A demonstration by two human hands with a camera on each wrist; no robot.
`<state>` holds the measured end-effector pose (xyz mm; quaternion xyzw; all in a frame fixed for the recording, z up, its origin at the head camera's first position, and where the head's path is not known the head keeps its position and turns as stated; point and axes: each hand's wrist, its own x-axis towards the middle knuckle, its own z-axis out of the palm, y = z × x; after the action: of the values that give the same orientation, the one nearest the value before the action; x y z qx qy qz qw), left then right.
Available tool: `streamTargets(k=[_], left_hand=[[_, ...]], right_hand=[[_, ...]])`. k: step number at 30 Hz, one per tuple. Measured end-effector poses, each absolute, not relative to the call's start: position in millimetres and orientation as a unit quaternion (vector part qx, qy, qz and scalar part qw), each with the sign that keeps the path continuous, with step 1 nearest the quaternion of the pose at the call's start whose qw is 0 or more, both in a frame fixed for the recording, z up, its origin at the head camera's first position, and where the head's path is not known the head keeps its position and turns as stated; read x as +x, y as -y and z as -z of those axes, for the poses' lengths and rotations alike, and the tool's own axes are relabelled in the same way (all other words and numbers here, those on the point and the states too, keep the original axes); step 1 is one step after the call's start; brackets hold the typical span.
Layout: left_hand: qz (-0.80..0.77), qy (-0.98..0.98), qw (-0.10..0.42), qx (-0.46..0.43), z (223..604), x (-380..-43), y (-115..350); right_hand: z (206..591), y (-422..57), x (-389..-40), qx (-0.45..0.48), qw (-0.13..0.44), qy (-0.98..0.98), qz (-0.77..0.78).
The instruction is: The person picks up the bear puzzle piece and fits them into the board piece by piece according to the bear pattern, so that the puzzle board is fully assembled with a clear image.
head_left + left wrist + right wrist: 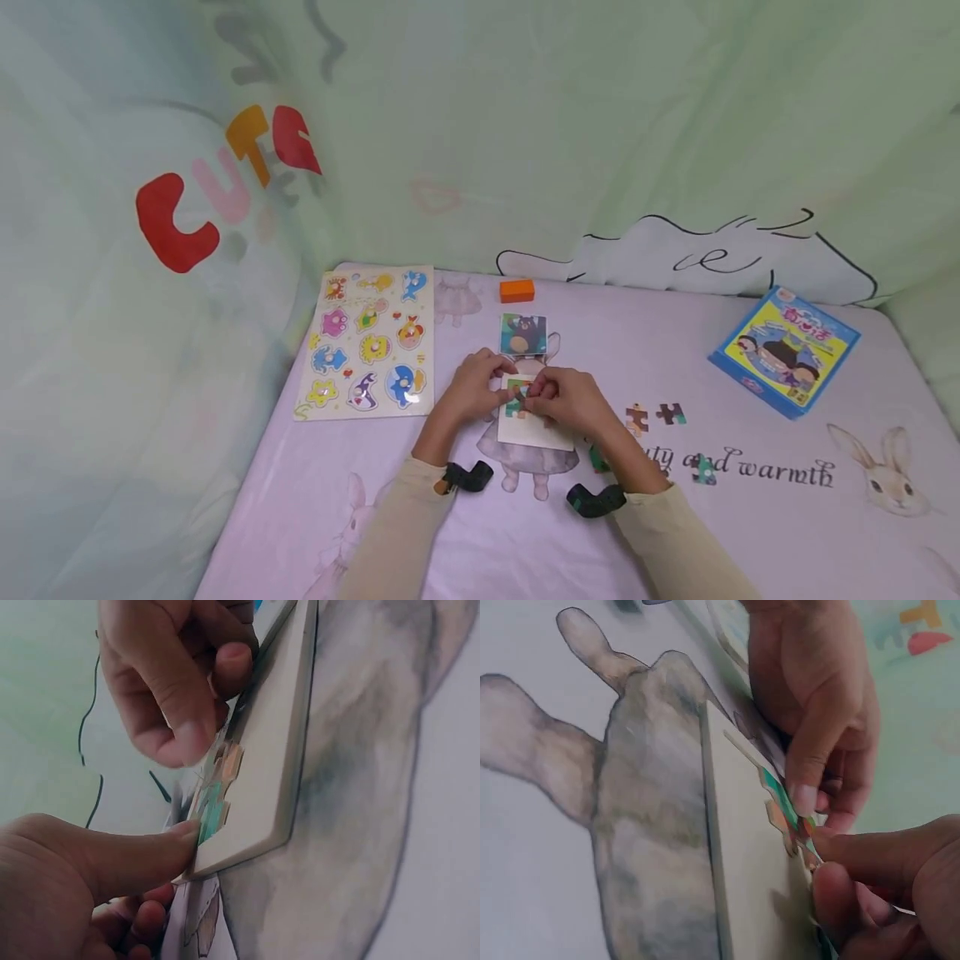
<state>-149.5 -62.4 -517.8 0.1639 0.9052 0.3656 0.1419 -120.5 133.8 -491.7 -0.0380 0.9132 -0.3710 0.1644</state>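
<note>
Thin green-and-brown, cardboard-like jigsaw pieces in the flat cream rectangular tray should handle light, stiff, best edge-held, right grip apparently pinching one, left grip pinching the tray's left edge.

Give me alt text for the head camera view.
A person's left hand and right hand work at a cream rectangular puzzle tray, partly filled. Beyond it lie a square bear picture card and orange rectangular block; a cream sea-animal board sits left, loose jigsaw pieces and a blue box right.
</note>
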Motion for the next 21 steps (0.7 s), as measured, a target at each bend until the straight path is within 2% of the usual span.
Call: streamTargets(k=[5, 21], left_hand=[[-0.370, -0.902, 0.145, 0.169, 521.0, -148.9, 63.0], [-0.357, -0.902, 0.138, 0.198, 520.7, -149.8, 65.8]], right_hand=[[491.2, -144.5, -115.9, -0.012, 0.132, -0.929, 0.346], [498.3, -143.5, -117.0, 0.008, 0.111, -0.936, 0.334]])
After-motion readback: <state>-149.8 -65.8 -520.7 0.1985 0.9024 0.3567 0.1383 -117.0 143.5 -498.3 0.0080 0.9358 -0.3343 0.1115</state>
